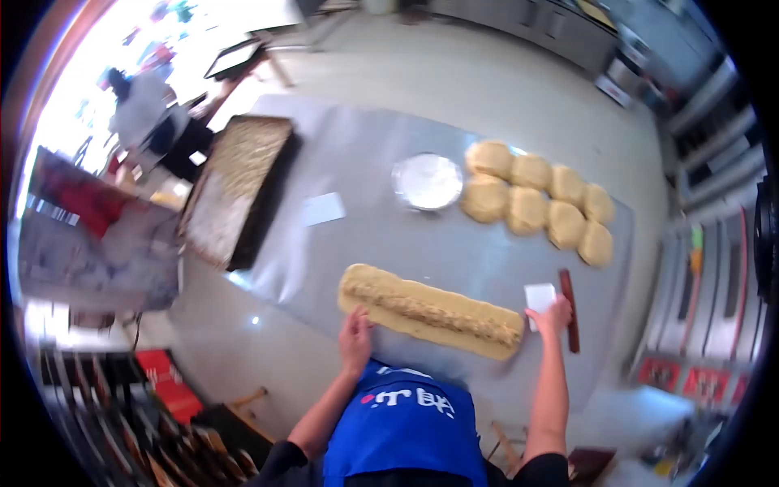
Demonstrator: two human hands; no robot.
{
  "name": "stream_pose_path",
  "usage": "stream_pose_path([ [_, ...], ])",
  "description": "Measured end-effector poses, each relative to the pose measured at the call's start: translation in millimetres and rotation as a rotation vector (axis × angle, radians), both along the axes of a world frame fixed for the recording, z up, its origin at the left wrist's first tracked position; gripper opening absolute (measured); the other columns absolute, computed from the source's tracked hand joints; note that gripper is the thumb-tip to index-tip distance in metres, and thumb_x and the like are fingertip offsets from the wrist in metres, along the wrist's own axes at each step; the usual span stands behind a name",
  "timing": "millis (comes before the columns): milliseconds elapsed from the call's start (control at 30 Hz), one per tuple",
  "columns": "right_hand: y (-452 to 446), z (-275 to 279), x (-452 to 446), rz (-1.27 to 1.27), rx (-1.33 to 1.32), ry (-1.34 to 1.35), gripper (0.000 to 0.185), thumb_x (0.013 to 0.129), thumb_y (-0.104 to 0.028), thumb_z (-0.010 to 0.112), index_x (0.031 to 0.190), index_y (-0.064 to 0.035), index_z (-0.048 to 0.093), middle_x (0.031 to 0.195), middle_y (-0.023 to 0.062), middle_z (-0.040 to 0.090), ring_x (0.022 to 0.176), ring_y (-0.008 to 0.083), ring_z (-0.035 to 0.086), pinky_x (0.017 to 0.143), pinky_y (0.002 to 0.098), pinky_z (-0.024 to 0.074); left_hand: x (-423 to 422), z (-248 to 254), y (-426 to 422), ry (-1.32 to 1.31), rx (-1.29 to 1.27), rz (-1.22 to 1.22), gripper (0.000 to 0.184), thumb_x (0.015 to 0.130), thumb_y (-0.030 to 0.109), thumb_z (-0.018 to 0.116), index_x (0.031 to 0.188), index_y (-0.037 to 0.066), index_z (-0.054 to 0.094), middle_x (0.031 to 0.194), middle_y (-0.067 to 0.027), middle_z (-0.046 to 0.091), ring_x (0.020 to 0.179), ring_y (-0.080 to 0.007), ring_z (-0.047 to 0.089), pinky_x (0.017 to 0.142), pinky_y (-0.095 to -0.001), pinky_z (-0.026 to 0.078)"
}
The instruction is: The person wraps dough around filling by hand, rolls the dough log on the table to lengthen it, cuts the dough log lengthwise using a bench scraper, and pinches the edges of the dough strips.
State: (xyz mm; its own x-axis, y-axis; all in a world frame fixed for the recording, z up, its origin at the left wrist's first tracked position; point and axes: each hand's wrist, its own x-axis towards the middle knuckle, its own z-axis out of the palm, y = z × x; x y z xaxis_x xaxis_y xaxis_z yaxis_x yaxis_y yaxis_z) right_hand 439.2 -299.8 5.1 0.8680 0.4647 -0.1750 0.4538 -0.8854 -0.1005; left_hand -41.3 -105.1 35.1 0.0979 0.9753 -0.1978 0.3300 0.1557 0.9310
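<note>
A long flat strip of dough [389,280] lies lengthwise in front of me, with a line of crumbly filling [438,312] along its middle. My left hand [355,337] is at the strip's near left edge, fingers stretched toward it; whether they touch the dough I cannot make out. Beyond the strip's right end, my right hand [552,315] grips a white dough scraper [540,296]. Just right of that hand is a brown rolling pin [570,312].
Several round dough pieces [527,209] sit at the far right of the table [369,154], beside a bowl of white powder [428,182]. A white card [324,209] lies left of centre. A large dark-rimmed tray [280,146] stands at the left. Another person [146,114] is beyond it.
</note>
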Motion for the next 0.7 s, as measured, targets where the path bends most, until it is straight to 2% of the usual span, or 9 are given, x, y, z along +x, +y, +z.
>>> stream_pose_path([
  [100, 12, 20, 8, -0.021, 0.001, 0.173, 0.101, 0.065, -0.043, 0.103, 0.140, -0.0001, 0.052, 0.133, 0.0228, 0.068, 0.127, 0.0406, 0.065, 0.106, 0.0543, 0.0522, 12, 1, -10, -0.037, -0.003, 0.082, 0.040, 0.113, 0.017, 0.061, 0.151, 0.001, 0.061, 0.126, -0.0175, 0.079, 0.097, -0.0186, 0.079, 0.089, -0.0329, 0.062],
  [167, -13, -47, 32, 0.148, 0.237, -0.005, 0.083, 0.070, -0.033, 0.100, 0.133, 0.0016, 0.057, 0.126, 0.0238, 0.071, 0.122, 0.0443, 0.067, 0.104, 0.0550, 0.0530, 14, 0, -11, -0.090, -0.003, 0.117, 0.041, 0.113, 0.016, 0.063, 0.151, 0.001, 0.061, 0.125, -0.0178, 0.079, 0.098, -0.0188, 0.079, 0.089, -0.0325, 0.062],
  [333, 27, 10, 41, 0.181, 0.361, 0.230, 0.043, 0.088, -0.016, 0.083, 0.122, 0.0040, 0.065, 0.119, 0.0274, 0.071, 0.116, 0.0480, 0.067, 0.100, 0.0535, 0.0518, 4, 1, -14, -0.033, 0.012, 0.157, 0.038, 0.110, 0.018, 0.067, 0.143, -0.001, 0.067, 0.123, -0.0180, 0.080, 0.101, -0.0196, 0.079, 0.090, -0.0330, 0.062],
  [467, 70, 12, 5, 0.316, 0.500, 0.229, 0.035, 0.095, -0.014, 0.074, 0.124, 0.0037, 0.069, 0.114, 0.0282, 0.074, 0.110, 0.0473, 0.070, 0.097, 0.0525, 0.0549, -7, -14, -8, 0.110, 0.033, 0.194, 0.036, 0.109, 0.024, 0.069, 0.134, -0.001, 0.072, 0.118, -0.0189, 0.081, 0.104, -0.0260, 0.080, 0.094, -0.0375, 0.061],
  [500, 89, 14, -13, 0.373, 0.595, 0.406, 0.038, 0.097, -0.016, 0.072, 0.130, 0.0023, 0.068, 0.119, 0.0283, 0.075, 0.112, 0.0471, 0.071, 0.098, 0.0517, 0.0554, -10, -18, -7, 0.126, 0.026, 0.189, 0.035, 0.109, 0.024, 0.068, 0.134, -0.001, 0.072, 0.117, -0.0195, 0.081, 0.106, -0.0288, 0.079, 0.094, -0.0388, 0.061],
  [533, 100, -16, -23, 0.506, 0.543, 0.278, 0.038, 0.098, -0.017, 0.072, 0.129, 0.0028, 0.067, 0.117, 0.0299, 0.074, 0.110, 0.0494, 0.071, 0.095, 0.0522, 0.0556, -11, -18, -3, 0.141, 0.001, 0.173, 0.034, 0.109, 0.024, 0.068, 0.133, 0.000, 0.073, 0.116, -0.0202, 0.080, 0.107, -0.0315, 0.079, 0.095, -0.0402, 0.060],
  [567, 129, 31, -58, 0.527, 0.427, 0.391, 0.034, 0.098, -0.017, 0.071, 0.126, 0.0019, 0.066, 0.113, 0.0314, 0.073, 0.108, 0.0519, 0.069, 0.090, 0.0535, 0.0551, -12, -14, -1, 0.149, 0.021, 0.151, 0.034, 0.109, 0.023, 0.068, 0.132, 0.000, 0.073, 0.116, -0.0207, 0.080, 0.108, -0.0331, 0.078, 0.096, -0.0408, 0.060],
  [600, 149, 28, -73, 0.616, 0.483, 0.397, 0.025, 0.097, -0.017, 0.071, 0.115, -0.0023, 0.063, 0.101, 0.0312, 0.070, 0.100, 0.0560, 0.065, 0.083, 0.0606, 0.0517, -13, -9, 3, 0.156, 0.047, 0.140, 0.033, 0.108, 0.022, 0.068, 0.131, 0.000, 0.074, 0.115, -0.0212, 0.080, 0.109, -0.0346, 0.078, 0.096, -0.0415, 0.059],
  [700, 217, 33, -101, 0.714, 0.413, 0.418, 0.026, 0.096, -0.017, 0.072, 0.117, -0.0052, 0.063, 0.102, 0.0294, 0.072, 0.100, 0.0537, 0.067, 0.084, 0.0602, 0.0527, -22, -10, 20, 0.208, 0.005, 0.050, 0.032, 0.106, 0.020, 0.070, 0.132, 0.001, 0.073, 0.121, -0.0217, 0.078, 0.112, -0.0361, 0.075, 0.101, -0.0424, 0.057],
])
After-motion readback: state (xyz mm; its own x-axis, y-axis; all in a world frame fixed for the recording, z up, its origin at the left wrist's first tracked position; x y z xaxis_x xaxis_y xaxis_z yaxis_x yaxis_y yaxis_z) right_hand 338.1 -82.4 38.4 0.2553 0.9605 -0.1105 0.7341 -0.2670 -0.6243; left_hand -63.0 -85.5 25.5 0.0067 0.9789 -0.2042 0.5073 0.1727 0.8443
